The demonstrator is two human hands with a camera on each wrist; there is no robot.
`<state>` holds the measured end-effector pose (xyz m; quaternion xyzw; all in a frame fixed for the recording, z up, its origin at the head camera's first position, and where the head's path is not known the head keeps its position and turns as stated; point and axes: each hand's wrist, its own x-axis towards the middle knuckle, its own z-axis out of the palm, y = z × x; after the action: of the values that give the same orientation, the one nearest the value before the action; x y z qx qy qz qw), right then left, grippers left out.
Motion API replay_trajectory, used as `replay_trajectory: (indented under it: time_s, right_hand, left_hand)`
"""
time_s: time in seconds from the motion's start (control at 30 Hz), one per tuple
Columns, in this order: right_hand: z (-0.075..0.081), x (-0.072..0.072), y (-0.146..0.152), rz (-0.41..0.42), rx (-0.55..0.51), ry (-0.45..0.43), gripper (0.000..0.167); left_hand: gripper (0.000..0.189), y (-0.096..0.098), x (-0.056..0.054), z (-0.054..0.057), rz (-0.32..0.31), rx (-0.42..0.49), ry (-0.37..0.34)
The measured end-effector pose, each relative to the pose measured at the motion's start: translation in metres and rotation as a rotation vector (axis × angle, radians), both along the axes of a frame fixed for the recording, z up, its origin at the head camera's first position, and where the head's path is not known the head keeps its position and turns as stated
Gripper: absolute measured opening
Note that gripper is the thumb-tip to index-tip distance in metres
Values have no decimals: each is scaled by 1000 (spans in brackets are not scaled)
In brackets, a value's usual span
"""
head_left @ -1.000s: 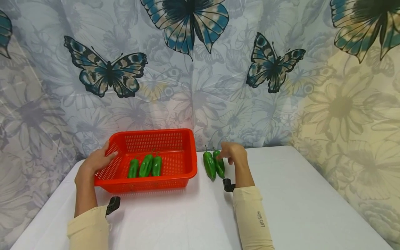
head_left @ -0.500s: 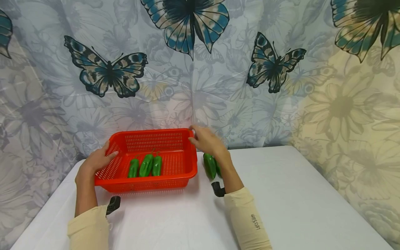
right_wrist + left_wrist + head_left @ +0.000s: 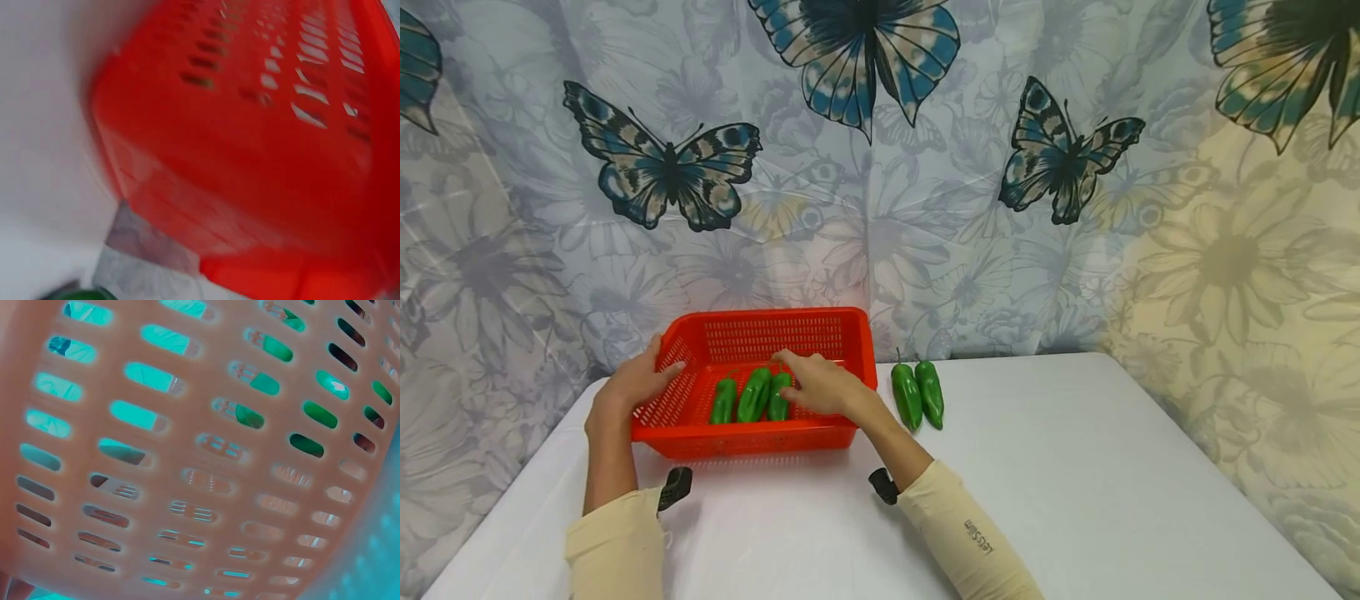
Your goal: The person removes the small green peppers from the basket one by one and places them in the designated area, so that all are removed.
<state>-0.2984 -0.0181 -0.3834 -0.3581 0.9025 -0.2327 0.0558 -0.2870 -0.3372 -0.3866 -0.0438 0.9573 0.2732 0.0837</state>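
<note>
A red plastic basket (image 3: 775,325) with slotted walls stands on the white table. My left hand (image 3: 631,385) grips its left side, thumb over the rim. Three green chili peppers lie inside: a left one (image 3: 724,402), a middle one (image 3: 754,396) and a right one (image 3: 778,402). My right hand (image 3: 822,385) reaches over the basket's right side, thumb and forefinger apart beside the right pepper; whether they touch it I cannot tell. The left wrist view is filled by the slotted basket wall (image 3: 187,450), with green behind some slots. The basket's side (image 3: 237,156) fills most of the right wrist view.
Two more green peppers, a left one (image 3: 907,397) and a right one (image 3: 930,395), lie side by side on the table (image 3: 1075,467) right of the basket. A butterfly-print cloth (image 3: 925,250) hangs behind the table.
My right hand has moved left from the two peppers on the table, over the basket's right rim, to the peppers inside. The left hand keeps its grip, and the basket has hardly moved.
</note>
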Motion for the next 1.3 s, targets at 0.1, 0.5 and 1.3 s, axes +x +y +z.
replay_trajectory:
  time_s: [0.1, 0.5, 1.3]
  right_hand:
    - [-9, -2, -5, 23, 72, -49, 54]
    - [-17, -13, -6, 151, 287, -311, 57]
    - [-9, -8, -1, 9, 288, -107, 8]
  left_hand:
    - [91, 1, 1, 1, 79, 33, -46]
    - [90, 6, 3, 3, 249, 35, -134]
    - [91, 2, 2, 3, 228, 98, -137]
